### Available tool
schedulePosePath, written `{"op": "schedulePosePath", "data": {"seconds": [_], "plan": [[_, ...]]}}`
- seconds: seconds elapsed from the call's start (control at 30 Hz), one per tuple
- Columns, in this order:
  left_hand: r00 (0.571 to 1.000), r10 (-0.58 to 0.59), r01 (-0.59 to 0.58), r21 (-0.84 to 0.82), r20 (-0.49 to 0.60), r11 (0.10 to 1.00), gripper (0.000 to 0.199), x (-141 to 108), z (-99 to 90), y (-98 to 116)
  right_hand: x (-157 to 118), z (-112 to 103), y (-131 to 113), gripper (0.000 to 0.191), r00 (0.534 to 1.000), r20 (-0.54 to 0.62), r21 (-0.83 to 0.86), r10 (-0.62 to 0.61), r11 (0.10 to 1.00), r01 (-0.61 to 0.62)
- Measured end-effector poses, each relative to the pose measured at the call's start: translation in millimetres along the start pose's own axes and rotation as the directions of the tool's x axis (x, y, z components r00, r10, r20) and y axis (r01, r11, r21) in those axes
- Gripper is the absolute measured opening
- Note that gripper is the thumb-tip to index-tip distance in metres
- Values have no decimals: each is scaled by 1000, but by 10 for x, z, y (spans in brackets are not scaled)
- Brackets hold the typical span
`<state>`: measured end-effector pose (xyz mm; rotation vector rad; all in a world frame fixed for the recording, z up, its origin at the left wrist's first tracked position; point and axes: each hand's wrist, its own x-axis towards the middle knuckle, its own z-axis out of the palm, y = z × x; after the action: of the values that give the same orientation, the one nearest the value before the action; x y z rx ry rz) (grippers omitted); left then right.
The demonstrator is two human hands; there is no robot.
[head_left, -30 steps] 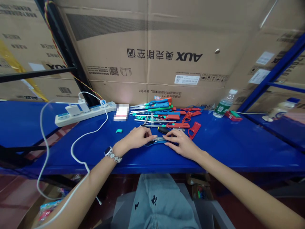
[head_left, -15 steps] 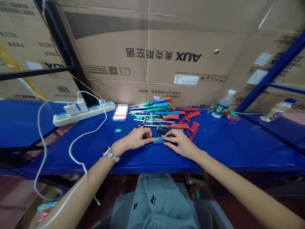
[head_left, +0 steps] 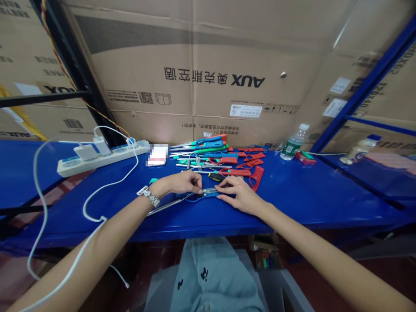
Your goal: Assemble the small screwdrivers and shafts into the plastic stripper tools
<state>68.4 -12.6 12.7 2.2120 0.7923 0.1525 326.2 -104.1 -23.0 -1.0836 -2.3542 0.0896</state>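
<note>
Sideways shift is seen in the whole scene since the earlier frame, as the view has swung toward the right; a thin metal rod [head_left: 165,206] is now exposed beside the left wrist, and the teal cap [head_left: 153,180] is now partly covered by the left hand [head_left: 185,182].

The background is filled by a large cardboard carton [head_left: 195,52], its AUX print upside down. Before it, the blue tabletop [head_left: 292,199] is crossed on the left by a white power strip [head_left: 104,159], with a white cable [head_left: 112,175] looped down and draped over the left forearm. A heap of long-nosed lighters [head_left: 211,151] is spread just beyond the hands, with red handle shells [head_left: 257,177] at its right. Farther right, a green-labelled bottle [head_left: 292,145] is stood upright near a small red box [head_left: 305,159].

Near the table's front edge, a blue lighter shell [head_left: 210,196] is laid between the hands, with a clear insert [head_left: 209,190] in it. The insert's left end is pinched by the left thumb and fingertips. The shell and insert are gripped at the right end by the right hand [head_left: 237,193], its thumb held a little apart from its forefinger. Just beyond, a black-and-yellow handle [head_left: 216,177] is partly hidden by the right fingers.
</note>
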Motion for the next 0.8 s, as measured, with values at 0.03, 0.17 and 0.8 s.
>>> {"op": "schedulePosePath", "data": {"seconds": [0.03,0.17,0.8], "plan": [[1000,5,-6,31,7,1000,17,-10,-27,13,0,-6,-7,25,1000,3,-12,3,1000,-3],[965,75,10,322,-253,947,18,-202,65,142,-5,-16,-25,24,1000,7,-38,-7,999,7],[894,315,-44,638,-318,769,20,-256,622,243,-68,-62,-94,31,997,-49,-101,55,993,-60]]}}
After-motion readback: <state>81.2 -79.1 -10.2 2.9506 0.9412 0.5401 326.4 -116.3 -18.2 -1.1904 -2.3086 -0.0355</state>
